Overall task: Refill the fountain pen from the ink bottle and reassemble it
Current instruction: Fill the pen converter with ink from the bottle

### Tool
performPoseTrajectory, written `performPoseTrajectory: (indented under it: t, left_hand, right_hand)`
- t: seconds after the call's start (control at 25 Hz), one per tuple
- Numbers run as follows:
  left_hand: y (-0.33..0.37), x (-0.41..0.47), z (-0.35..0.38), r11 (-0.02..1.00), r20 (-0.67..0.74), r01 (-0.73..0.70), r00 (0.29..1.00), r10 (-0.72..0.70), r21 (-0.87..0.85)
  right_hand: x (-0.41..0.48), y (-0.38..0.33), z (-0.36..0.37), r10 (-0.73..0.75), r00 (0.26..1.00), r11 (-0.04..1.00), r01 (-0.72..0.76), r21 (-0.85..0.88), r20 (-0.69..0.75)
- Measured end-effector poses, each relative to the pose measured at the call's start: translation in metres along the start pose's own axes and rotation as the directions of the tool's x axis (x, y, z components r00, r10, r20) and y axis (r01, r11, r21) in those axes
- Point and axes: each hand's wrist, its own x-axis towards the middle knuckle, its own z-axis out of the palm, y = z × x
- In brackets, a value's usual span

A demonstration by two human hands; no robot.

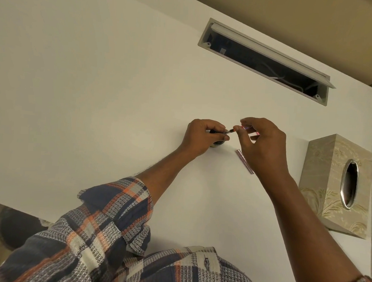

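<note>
My left hand (199, 136) grips the dark front section of the fountain pen (228, 132), whose thin end points right. Under that hand a small dark ink bottle (216, 145) stands on the white table, mostly hidden. My right hand (260, 142) pinches the pink pen barrel (247, 128) between thumb and fingers, its open end touching the tip of the front section. A second pink-purple glittery tube, probably the pen cap (244, 161), lies on the table just below my right hand.
A beige patterned tissue box (338, 183) with an oval metal opening stands at the right. A long open cable slot (262, 58) with a raised lid is set into the white table (97, 93) at the far side. My plaid sleeves fill the near edge.
</note>
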Motion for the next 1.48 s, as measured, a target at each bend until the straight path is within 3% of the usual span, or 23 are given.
performPoseTrajectory:
  t: [0.28,0.52,0.8,1.12,1.48]
  left_hand:
    - [-0.0010,0.0002,-0.0002,1.000,0.001,0.000,1.000,0.000,0.003]
    - [-0.0014,-0.0004,0.0005,1.000,-0.004,0.002,1.000,-0.002,-0.003]
    - [-0.0017,0.0000,0.0008,1.000,-0.009,0.007,1.000,-0.007,-0.014]
    - [-0.0019,-0.0001,0.0006,1.000,-0.002,-0.004,1.000,0.004,-0.015]
    - [-0.0025,0.0006,0.0012,1.000,-0.012,0.007,1.000,-0.007,-0.017]
  right_hand:
    - [-0.0008,0.0053,0.0011,-0.107,0.994,0.993,0.105,-0.053,-0.029]
    - [-0.0007,0.0057,0.0042,-0.094,0.995,0.988,0.089,-0.127,-0.037]
    - [-0.0042,0.0047,0.0015,-0.121,0.989,0.992,0.119,-0.031,-0.088]
    - [-0.0033,0.0066,0.0047,-0.141,0.988,0.985,0.134,-0.109,-0.065]
    - [-0.0051,0.0099,0.0018,-0.163,0.983,0.987,0.160,-0.034,-0.088]
